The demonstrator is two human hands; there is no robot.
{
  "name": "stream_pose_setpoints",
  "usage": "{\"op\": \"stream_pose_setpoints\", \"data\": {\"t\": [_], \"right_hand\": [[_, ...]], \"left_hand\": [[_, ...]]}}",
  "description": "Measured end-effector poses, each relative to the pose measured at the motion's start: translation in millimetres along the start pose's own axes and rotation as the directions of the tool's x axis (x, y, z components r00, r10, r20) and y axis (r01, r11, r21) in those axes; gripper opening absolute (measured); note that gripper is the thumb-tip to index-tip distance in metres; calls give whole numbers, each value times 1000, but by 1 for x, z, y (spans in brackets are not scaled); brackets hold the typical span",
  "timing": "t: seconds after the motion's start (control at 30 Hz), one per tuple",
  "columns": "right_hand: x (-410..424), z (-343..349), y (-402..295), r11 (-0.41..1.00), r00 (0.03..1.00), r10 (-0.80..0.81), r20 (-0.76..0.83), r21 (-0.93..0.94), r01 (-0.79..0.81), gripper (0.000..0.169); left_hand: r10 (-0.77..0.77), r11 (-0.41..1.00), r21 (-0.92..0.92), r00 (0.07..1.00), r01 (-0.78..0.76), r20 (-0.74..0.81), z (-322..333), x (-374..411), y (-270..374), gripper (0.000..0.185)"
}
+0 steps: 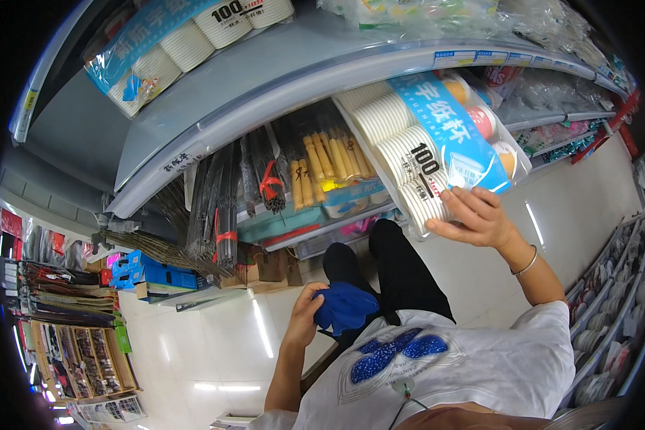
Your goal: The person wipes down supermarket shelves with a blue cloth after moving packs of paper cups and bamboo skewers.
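Observation:
My right hand [475, 217] grips the lower end of a plastic-wrapped pack of paper cups [408, 156]. The pack tilts in front of the shelf edge; white stacked cups show on its left, with a blue printed band along it. In my left hand [303, 314] is a bunched blue cloth [346, 307], held low by my legs. A similar pack of paper cups [188, 45] lies on the upper shelf [279, 64] at the top left.
Below the shelf edge stand wooden-handled tools [322, 161] and dark bundled skewers [226, 215] tied with red ribbon. A blue box [161, 274] sits at the left. Racks of dishes [602, 317] line the right side. Glossy tiled floor [193, 333] lies behind me.

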State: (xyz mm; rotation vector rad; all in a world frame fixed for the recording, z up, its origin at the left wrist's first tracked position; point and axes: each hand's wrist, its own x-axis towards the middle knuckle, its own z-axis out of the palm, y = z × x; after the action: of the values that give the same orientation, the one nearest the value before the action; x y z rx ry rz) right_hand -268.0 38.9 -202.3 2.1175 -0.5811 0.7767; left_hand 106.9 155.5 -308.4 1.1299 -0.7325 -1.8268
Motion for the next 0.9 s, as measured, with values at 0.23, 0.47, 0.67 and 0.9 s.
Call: {"op": "stream_pose_setpoints", "data": {"t": [0.23,0.47,0.67,0.9], "right_hand": [[-5,-14,-3,703,747,665,-22,356,-615,47],[-28,-4,-35,-815,-115,579,807,579,-38,62],[49,-10,-37,-813,-145,582,800,576,-85,75],[54,0,-42,-743,-241,660,712,666,-69,49]], "left_hand": [[-8,999,43,1000,8,-8,-3,-2,-4,16],[161,978,-138,987,-156,22,-12,2,-7,16],[49,962,-271,993,-17,111,-13,2,-13,16],[41,934,-358,987,18,156,-22,-1,-12,31]]}}
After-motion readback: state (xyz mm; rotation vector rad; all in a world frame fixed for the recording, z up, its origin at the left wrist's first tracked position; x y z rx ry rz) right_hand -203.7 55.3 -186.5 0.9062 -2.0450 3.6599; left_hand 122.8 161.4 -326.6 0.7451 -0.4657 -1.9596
